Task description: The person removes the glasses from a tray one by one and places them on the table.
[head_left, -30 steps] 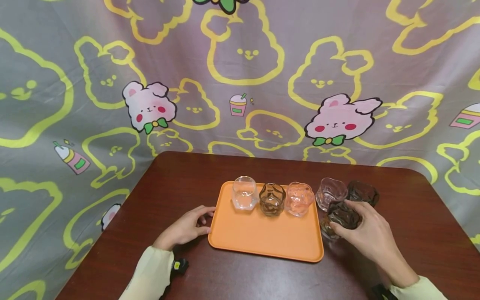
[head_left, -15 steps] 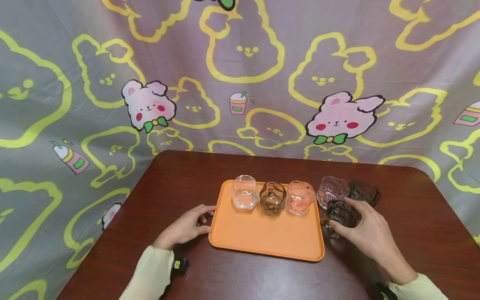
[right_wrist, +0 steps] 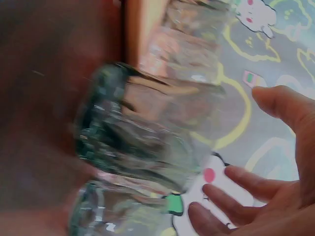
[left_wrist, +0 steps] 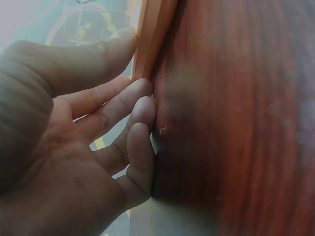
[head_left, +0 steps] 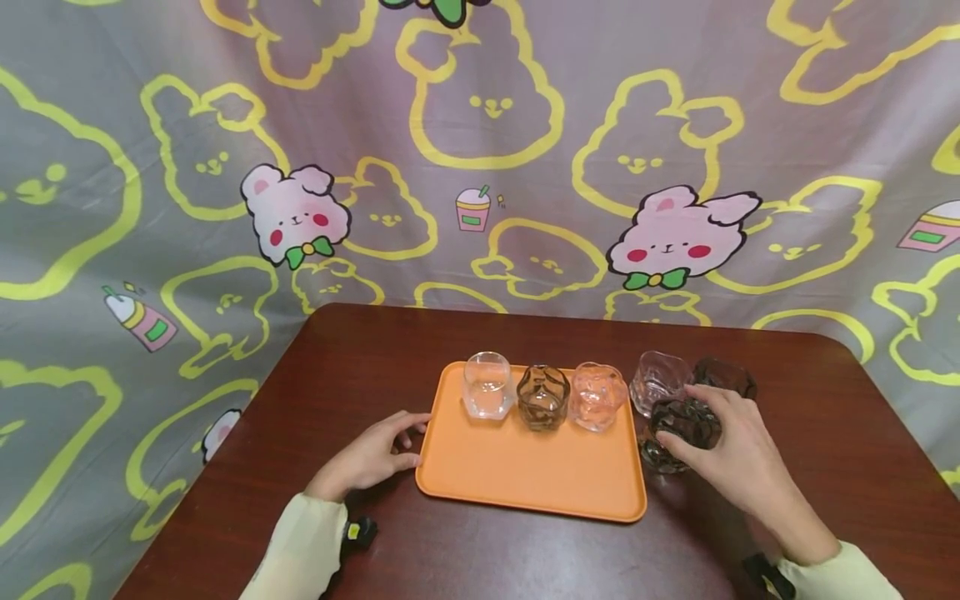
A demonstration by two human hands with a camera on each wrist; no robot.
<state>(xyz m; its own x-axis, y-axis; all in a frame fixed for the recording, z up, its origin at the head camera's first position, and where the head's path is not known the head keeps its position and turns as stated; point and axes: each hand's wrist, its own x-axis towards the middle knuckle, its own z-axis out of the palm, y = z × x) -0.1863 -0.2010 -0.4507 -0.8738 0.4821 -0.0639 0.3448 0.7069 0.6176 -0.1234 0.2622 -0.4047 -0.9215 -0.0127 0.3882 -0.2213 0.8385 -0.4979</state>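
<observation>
My left hand touches the left edge of an orange tray, its thumb and fingertips at the rim. On the tray's far side stand a clear glass, a brown glass and a pinkish glass. Right of the tray, my right hand is over a dark wavy glass on the table. In the right wrist view, thumb and fingers are spread past the rim of this glass, with a gap between them and it. A clear wavy glass stands just behind.
Another dark glass stands at the back right, partly hidden by the right hand. The tray lies on a brown wooden table. A patterned curtain hangs along the table's far side.
My right hand has risen slightly at the dark glass, which stays in about the same place. The left hand and the tray have not visibly moved; the head view shifts a little.
</observation>
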